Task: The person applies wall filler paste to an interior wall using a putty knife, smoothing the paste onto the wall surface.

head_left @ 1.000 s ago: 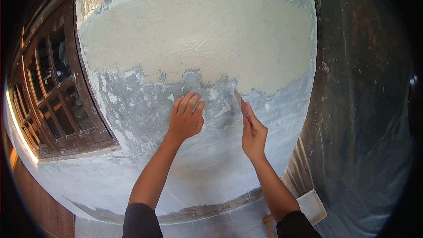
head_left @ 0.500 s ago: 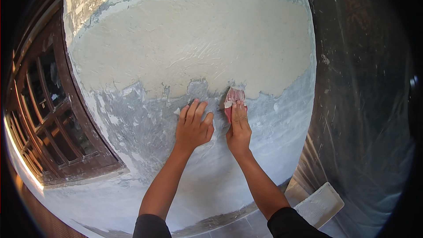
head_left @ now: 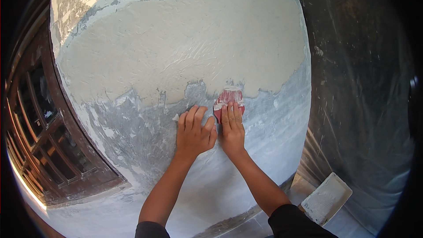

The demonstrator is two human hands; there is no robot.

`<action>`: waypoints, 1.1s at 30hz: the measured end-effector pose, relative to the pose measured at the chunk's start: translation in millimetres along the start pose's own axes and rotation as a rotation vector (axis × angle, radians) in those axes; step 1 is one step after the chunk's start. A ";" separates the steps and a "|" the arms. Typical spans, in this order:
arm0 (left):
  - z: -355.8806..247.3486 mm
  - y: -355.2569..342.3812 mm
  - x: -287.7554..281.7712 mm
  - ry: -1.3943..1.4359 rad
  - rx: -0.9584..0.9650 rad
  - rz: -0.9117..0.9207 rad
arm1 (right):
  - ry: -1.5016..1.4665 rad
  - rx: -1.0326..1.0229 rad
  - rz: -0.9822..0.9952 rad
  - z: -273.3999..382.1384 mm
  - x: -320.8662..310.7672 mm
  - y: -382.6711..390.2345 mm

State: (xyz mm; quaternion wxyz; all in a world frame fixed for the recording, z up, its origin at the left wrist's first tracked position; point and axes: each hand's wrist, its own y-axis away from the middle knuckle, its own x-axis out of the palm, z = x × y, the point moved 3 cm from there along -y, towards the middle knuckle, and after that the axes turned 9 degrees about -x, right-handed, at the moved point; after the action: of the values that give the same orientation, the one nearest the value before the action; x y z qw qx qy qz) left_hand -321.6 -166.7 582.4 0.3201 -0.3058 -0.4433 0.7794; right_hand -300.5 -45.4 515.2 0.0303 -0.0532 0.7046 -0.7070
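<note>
My right hand (head_left: 232, 128) presses a red, flexible-looking scraper (head_left: 229, 94) smeared with white paste against the wall, at the lower jagged edge of a broad cream plaster patch (head_left: 185, 39); its fingers lie close together over the tool. Just to its left, my left hand (head_left: 194, 132) rests on the grey, mottled wall (head_left: 123, 136) with slightly bent fingers apart, nothing visible in them.
A brown wooden window (head_left: 53, 150) with small panes is at the left. Translucent plastic sheeting (head_left: 357, 97) covers the right side. A rectangular white tray (head_left: 343, 191) smeared with paste lies low at the lower right, near my forearm.
My right hand has turned the scraper from edge-on to flat against the wall and moved left. My left hand has shifted slightly down and right. The view has shifted, showing more of the tray.
</note>
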 end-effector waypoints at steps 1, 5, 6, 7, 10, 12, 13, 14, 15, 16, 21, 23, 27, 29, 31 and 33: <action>0.0 0.4 0.5 0.002 0.000 0.003 | 0.001 -0.006 0.006 -1.1 0.4 0.7; 0.0 1.4 0.2 0.014 -0.009 0.004 | -0.003 -0.047 0.024 -3.3 -3.9 3.2; -0.2 1.1 1.5 0.008 -0.004 0.002 | -0.005 -0.066 0.025 -5.9 -4.6 1.8; -0.6 0.4 2.6 0.002 0.001 0.001 | -0.010 -0.069 0.029 -8.6 -6.4 2.5; -3.1 -1.7 1.8 -0.021 -0.013 0.014 | -0.013 -0.102 0.102 -14.2 -14.5 7.1; -3.6 -3.1 4.1 -0.030 -0.033 0.019 | -0.047 -0.149 0.153 -18.9 -21.3 8.4; -5.0 -3.1 6.3 -0.039 -0.047 0.019 | -0.049 -0.151 0.161 -21.9 -26.1 13.1; -7.4 -2.5 9.2 -0.038 -0.053 0.020 | -0.065 -0.183 0.202 -23.8 -29.9 20.6; -8.0 -2.1 11.5 -0.027 -0.060 0.012 | -0.084 -0.218 0.240 -22.8 -35.1 22.7; -10.4 -1.8 13.8 -0.017 -0.065 0.003 | -0.120 -0.220 0.255 -24.2 -45.0 24.6; -19.8 1.0 22.5 -0.058 -0.085 -0.021 | -0.286 -0.197 0.426 -50.8 -108.8 -12.2; -22.3 1.6 24.6 -0.096 -0.086 -0.021 | -0.416 -0.134 0.444 -69.0 -127.7 -55.4; -20.1 6.9 21.6 -0.141 -0.100 -0.036 | -0.485 -0.129 0.658 -97.6 -130.8 -147.1; -22.0 7.6 24.2 -0.145 -0.107 -0.055 | -0.545 -0.097 0.691 -109.2 -123.8 -170.1; -21.9 5.2 24.9 -0.151 -0.122 -0.041 | -0.605 -0.062 0.720 -115.1 -113.6 -181.8; -22.0 4.7 25.7 -0.154 -0.126 -0.041 | -0.618 -0.014 0.704 -118.9 -102.9 -187.4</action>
State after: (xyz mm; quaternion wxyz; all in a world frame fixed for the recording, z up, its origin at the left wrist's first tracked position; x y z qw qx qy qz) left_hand -321.6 -137.9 564.0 0.2810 -0.2555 -0.5207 0.7646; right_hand -206.4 85.7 698.9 0.4765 -0.0191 0.6423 -0.6000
